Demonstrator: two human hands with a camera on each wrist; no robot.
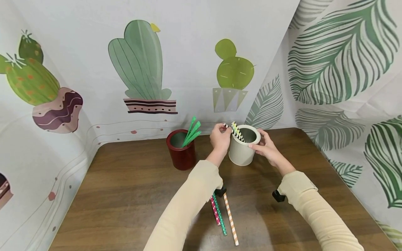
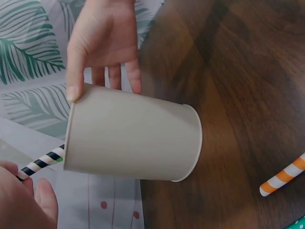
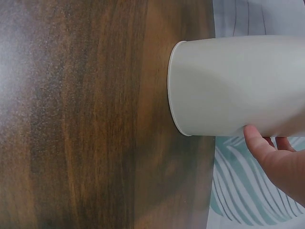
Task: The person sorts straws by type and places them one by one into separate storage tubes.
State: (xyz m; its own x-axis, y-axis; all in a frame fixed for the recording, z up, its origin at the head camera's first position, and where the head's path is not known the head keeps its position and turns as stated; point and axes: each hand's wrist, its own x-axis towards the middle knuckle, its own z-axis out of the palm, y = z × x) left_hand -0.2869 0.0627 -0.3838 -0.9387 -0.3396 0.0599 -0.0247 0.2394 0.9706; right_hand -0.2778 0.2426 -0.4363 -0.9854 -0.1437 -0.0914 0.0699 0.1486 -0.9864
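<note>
A cream pot (image 1: 240, 155) stands upright near the back edge of the table. With thumb and fingers, my left hand (image 1: 220, 137) pinches a black-and-white striped paper straw (image 2: 44, 162), which slants over the left side of the rim. Other striped straws (image 1: 237, 131) lean inside the pot against that same side. My right hand (image 1: 266, 148) grips the pot's right side, thumb at the front of the rim and fingers behind. In the right wrist view, the pot's lower wall shows beside the thumb; the straws are out of sight there.
Left of the cream pot stands a dark red pot (image 1: 182, 158) holding several green straws (image 1: 192, 136). Nearer on the brown wooden table (image 1: 132, 195) lie a pink dotted straw (image 1: 215, 212), a green dotted straw (image 1: 221, 218) and an orange striped straw (image 1: 231, 223). A patterned cloth (image 1: 194, 62) hangs behind.
</note>
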